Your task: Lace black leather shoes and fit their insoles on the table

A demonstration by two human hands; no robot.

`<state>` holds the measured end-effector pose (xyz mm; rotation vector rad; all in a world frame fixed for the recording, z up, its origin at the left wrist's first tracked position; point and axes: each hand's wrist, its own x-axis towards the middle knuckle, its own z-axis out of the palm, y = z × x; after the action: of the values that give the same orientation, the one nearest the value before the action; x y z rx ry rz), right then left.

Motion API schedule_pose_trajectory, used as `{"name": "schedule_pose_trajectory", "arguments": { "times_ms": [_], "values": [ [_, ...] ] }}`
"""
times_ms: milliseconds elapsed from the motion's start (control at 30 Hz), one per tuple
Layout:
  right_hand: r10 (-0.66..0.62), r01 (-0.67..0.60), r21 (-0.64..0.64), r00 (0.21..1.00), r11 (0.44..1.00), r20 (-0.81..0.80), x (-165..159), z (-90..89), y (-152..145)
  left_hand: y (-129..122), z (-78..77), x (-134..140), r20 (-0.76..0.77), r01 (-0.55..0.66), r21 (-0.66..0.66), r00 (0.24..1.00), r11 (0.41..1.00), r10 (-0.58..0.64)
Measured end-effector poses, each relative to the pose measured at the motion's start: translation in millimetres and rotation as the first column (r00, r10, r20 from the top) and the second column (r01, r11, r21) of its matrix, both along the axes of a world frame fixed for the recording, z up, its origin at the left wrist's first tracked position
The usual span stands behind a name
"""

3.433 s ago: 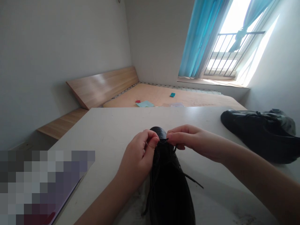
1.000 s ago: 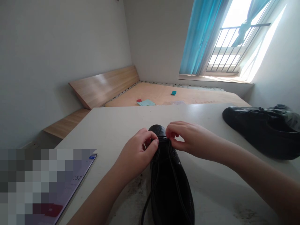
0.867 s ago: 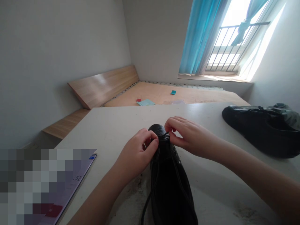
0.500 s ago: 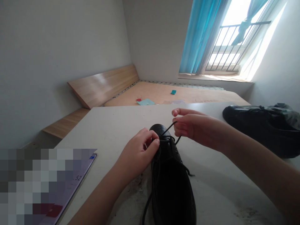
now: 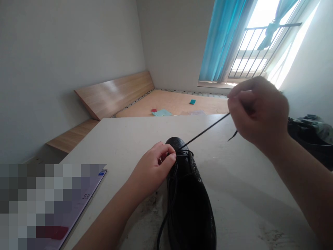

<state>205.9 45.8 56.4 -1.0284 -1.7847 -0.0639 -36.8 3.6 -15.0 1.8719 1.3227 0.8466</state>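
A black leather shoe [image 5: 191, 208] stands on the white table with its toe pointing away from me. My left hand [image 5: 152, 168] is closed at the left side of the lacing, thumb and forefinger pinching the shoe there; the exact grip is partly hidden. Off to the upper right, my right hand [image 5: 261, 113] is closed on the black shoelace [image 5: 206, 130], which runs taut from the front eyelets. The lace's loose tip dangles below that hand. Another length of lace hangs along the shoe's left side.
A second black shoe [image 5: 309, 139] sits at the right, partly behind my right forearm. On the white table [image 5: 125, 146], a phone or tablet [image 5: 85, 205] lies at the left, partly pixelated. Beyond are a bed [image 5: 171, 99] and a window with a blue curtain [image 5: 221, 41].
My right hand has moved up and to the right, drawing the shoelace out through the front eyelets into a long straight line. My left hand stays at the lacing.
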Motion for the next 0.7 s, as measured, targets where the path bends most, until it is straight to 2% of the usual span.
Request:
{"name": "schedule_pose_trajectory", "arguments": {
  "times_ms": [33,67,100,167,200,267,333,400,500,567,633,700],
  "values": [
    [-0.110,0.081,0.158,0.978,0.984,0.179,1.4,-2.2,-1.0,0.2,0.1,0.1,0.009,-0.003,-0.006,1.000,1.000,0.003],
    [-0.182,0.112,0.238,0.937,0.965,0.297,2.0,-4.1,-1.8,0.4,0.3,0.4,0.023,-0.006,-0.014,1.000,1.000,0.007],
    [-0.189,0.108,0.228,0.908,0.968,0.373,1.5,-5.8,-2.5,0.7,0.4,0.6,0.043,-0.009,-0.025,0.999,1.000,0.010],
    [-0.043,0.051,-0.006,0.896,0.999,0.441,-3.3,-8.8,-3.3,1.6,0.3,1.2,0.101,-0.015,-0.063,0.995,0.998,0.021],
    [0.059,0.016,-0.164,0.896,0.986,0.439,-7.2,-10.4,-3.6,2.2,0.0,1.4,0.139,-0.016,-0.090,0.990,0.996,0.028],
    [0.225,-0.034,-0.411,0.877,0.911,0.426,-16.3,-13.6,-4.3,3.4,-1.1,1.5,0.223,-0.014,-0.147,0.974,0.989,0.047],
    [0.313,-0.040,-0.546,0.853,0.837,0.418,-24.7,-16.8,-5.8,4.3,-1.9,0.8,0.335,-0.007,-0.178,0.940,0.984,0.067],
    [0.384,-0.056,-0.632,0.834,0.773,0.396,-30.7,-19.4,-8.2,4.1,-0.7,-0.7,0.496,-0.002,-0.184,0.863,0.983,0.094],
    [0.499,-0.125,-0.727,0.804,0.675,0.325,-35.2,-22.2,-12.2,1.0,6.6,-4.9,0.762,0.066,-0.219,0.635,0.974,0.128],
    [0.540,-0.139,-0.763,0.785,0.632,0.304,-36.6,-23.3,-14.2,-2.4,13.8,-8.7,0.865,0.151,-0.199,0.492,0.968,0.101],
    [0.541,-0.116,-0.771,0.777,0.626,0.322,-37.4,-23.8,-15.4,-5.8,20.9,-13.0,0.906,0.196,-0.119,0.422,0.973,0.026],
    [0.517,-0.082,-0.759,0.779,0.646,0.356,-37.8,-23.5,-16.3,-9.1,26.8,-18.1,0.907,0.191,-0.028,0.417,0.981,-0.055]
  ]
}}
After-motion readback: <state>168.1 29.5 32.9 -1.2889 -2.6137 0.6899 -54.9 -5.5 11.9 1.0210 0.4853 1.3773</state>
